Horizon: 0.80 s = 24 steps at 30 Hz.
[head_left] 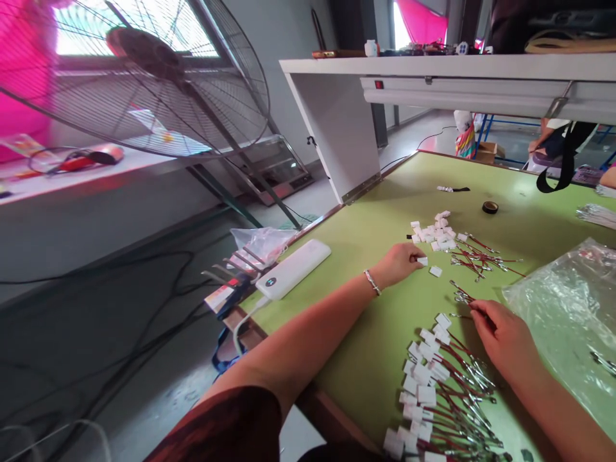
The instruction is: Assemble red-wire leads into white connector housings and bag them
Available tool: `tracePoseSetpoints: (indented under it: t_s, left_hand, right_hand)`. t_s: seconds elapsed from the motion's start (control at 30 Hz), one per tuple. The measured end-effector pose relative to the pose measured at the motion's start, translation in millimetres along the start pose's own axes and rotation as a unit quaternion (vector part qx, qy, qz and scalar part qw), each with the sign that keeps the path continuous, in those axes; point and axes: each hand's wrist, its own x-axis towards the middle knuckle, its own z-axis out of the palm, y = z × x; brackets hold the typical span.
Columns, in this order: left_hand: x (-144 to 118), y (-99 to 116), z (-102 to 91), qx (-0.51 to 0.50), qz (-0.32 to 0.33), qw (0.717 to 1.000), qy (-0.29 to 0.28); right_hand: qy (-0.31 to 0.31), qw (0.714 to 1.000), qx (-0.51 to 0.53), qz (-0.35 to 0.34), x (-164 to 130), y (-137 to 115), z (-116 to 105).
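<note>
My left hand [400,264], with a bracelet on its wrist, pinches a small white connector housing [422,261]. One more white housing [436,271] lies just right of it, and a loose pile of white housings [439,232] sits beyond. In my right hand [503,330] are several short red wires [461,294] with metal terminals, their ends poking out past the closed fingers. Other red wires [481,260] are scattered above that hand. Left of my right forearm runs a long row of white housings with red wires attached [423,372].
A white power bank [293,269] with a cable lies at the table's left edge. Black tape [489,207] sits farther back. A clear plastic bag [568,301] covers the right side. A large fan [144,58] stands at left, and a white shelf [433,64] spans the back.
</note>
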Motion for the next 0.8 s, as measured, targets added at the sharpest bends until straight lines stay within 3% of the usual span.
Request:
tracePoseSetpoints:
  t_s: [0.17,0.37,0.63,0.8]
  left_hand:
    - [-12.5,17.6,-7.1,-0.184,-0.043,0.982,-0.003]
    - [-36.4,43.2,13.1,-0.390,-0.086,0.895,-0.197]
    - [-41.0,45.4,26.0,-0.436,-0.100,0.857,-0.254]
    - [-41.4,43.1,28.5,-0.446,-0.100,0.848,-0.269]
  right_hand:
    - [-0.009,0.997,0.036,0.061,1.1,-4.4,-7.4]
    - [0.027,0.998,0.042,0.050,2.5,-18.3,-14.4]
    - [0.024,0.998,-0.039,-0.036,1.2,-15.3,-14.2]
    - [0.058,0.979,-0.161,-0.112,1.7,-18.3,-15.4]
